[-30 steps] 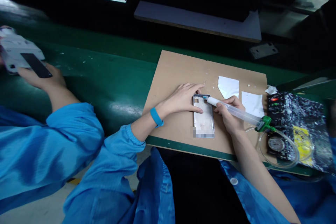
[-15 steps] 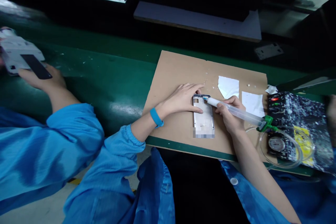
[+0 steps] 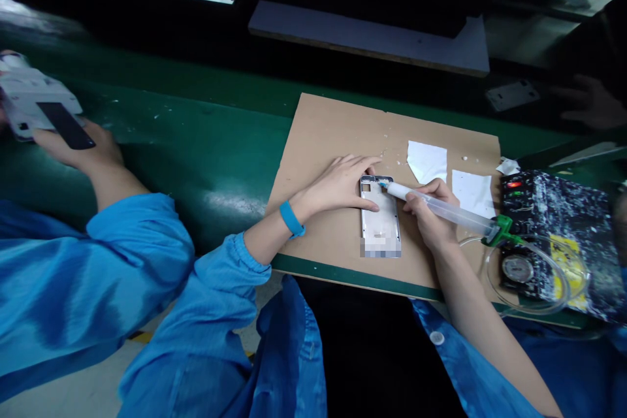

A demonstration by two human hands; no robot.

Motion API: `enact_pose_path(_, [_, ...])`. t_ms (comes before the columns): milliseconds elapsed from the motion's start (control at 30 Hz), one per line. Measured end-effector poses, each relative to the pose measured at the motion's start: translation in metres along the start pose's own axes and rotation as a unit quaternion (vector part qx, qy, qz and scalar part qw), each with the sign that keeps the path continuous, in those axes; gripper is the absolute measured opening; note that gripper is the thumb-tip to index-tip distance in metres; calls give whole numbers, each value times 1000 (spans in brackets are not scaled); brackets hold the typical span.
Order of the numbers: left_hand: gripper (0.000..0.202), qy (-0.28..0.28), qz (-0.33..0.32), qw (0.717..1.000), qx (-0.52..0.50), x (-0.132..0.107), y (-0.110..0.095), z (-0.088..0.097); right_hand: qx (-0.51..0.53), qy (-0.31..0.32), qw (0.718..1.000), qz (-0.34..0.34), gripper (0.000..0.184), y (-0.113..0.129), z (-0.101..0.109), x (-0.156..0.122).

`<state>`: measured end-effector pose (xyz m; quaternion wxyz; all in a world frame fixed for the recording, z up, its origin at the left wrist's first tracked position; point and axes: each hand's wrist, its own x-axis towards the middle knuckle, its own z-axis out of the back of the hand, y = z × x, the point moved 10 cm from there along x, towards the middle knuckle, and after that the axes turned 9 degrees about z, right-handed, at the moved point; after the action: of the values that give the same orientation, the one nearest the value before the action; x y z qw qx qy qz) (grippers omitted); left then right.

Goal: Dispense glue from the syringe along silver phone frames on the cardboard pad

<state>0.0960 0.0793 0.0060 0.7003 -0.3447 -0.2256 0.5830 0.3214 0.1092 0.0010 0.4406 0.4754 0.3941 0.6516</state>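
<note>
A silver phone frame [image 3: 383,217] with a dark top end lies on the brown cardboard. My left hand [image 3: 343,184] grips its upper left side, the thumb lying across the face and the fingers at the top edge. Held like a pen in my right hand [image 3: 434,212] is a clear glue-dispensing syringe [image 3: 463,214] with a white front part. Its blue tip [image 3: 383,185] is at the frame's top end, where whitish bits show; I cannot tell whether it touches. A green cap [image 3: 500,230] joins the syringe's rear to a clear hose [image 3: 551,308].
Two white paper pieces [image 3: 427,162] lie on the cardboard sheet [image 3: 337,124]. At right stands a speckled black control box [image 3: 543,209] with a dial. Left, a co-worker's hand [image 3: 100,147] holds a pale device. Beyond the bench, another hand [image 3: 595,102] is near a flat panel [image 3: 513,95].
Another person's hand has appeared at the upper right, and the flat panel there has shifted slightly right. My hands, the phone frame and the syringe stay almost where they were.
</note>
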Motion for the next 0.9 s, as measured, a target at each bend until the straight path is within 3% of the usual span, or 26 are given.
enact_pose_path(533, [102,-3,1,1000,2,1,2,-1,6,5,1000,5,50,1,-2,-1])
enact_pose_path(900, [102,-1,4,1000,8,1,1,-1,12,15,1000,-4,44,-1,-3,-1])
